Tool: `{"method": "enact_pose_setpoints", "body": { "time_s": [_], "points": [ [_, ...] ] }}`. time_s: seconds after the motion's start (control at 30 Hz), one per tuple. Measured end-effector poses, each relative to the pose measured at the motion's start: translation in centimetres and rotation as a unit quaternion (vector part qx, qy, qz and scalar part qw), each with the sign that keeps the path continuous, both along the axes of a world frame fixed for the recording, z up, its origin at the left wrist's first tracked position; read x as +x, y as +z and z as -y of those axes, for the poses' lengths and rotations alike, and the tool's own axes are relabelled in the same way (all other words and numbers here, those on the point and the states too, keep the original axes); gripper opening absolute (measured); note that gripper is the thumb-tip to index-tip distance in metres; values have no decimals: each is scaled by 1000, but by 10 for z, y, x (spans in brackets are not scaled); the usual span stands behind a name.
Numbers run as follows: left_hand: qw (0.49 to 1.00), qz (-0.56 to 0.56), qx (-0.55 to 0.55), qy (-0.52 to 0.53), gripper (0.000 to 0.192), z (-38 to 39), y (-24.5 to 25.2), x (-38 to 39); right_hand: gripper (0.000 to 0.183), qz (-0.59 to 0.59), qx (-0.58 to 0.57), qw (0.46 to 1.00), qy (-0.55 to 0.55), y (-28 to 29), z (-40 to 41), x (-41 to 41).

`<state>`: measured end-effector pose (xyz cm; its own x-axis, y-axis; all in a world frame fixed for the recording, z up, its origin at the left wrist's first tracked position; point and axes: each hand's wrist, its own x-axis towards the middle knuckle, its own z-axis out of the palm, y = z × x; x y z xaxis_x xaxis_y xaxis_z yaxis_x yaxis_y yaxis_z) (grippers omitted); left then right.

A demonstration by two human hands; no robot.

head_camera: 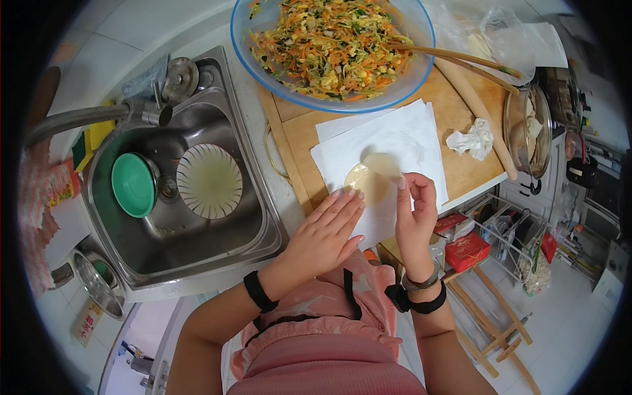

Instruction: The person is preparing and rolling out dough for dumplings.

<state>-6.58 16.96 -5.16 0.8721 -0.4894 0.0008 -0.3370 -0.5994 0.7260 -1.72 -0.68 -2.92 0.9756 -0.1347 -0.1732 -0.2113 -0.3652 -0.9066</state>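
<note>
Between the thumb and fingers of my right hand (pixel 416 212) is the edge of a thin round dough wrapper (pixel 382 164), lifted on its upper right side. Under or beside it shows another pale, shiny round of dough (pixel 356 177); how many layers there are, I cannot tell. My left hand (pixel 326 222) lies flat, fingers extended, its fingertips touching the lower left edge of the dough. White paper sheets (pixel 414 123) lie beneath, on a wooden board (pixel 296 143). Beyond them stands a blue-rimmed clear bowl (pixel 276 93) of shredded vegetable mixture (pixel 331 44), with wooden chopsticks (pixel 459 51) resting in it.
A rolling pin (pixel 476 106) and a crumpled tissue (pixel 473 139) lie on the board's right. Further right stands a steel pot (pixel 508 143). To the left, a sink (pixel 197 254) holds a green bowl (pixel 132 185) and a striped-rim plate (pixel 210 180) under the faucet (pixel 79 118).
</note>
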Motion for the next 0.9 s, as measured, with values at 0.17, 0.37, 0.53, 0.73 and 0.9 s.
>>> {"method": "enact_pose_setpoints", "body": {
  "time_s": [0.17, 0.37, 0.53, 0.73, 0.9],
  "points": [
    [1000, -4, -10, 7, 52, -1, -2, -1, 13, 35, -53, 998, 27, 5, 3, 3],
    [999, -10, -24, 21, 52, -2, -3, -1, 13, 30, 22, 999, 0, 4, 9, 3],
    [999, -14, -27, 25, 51, -3, -4, 2, 14, 5, -8, 1000, 12, 2, 10, 2],
    [999, -22, -31, 16, 50, -2, -7, -2, 12, 50, -134, 985, 98, -18, 9, -13],
    [999, -17, -32, 8, 48, -4, -10, -7, 14, 132, -226, 946, 190, -17, -4, -15]
  ]
}}
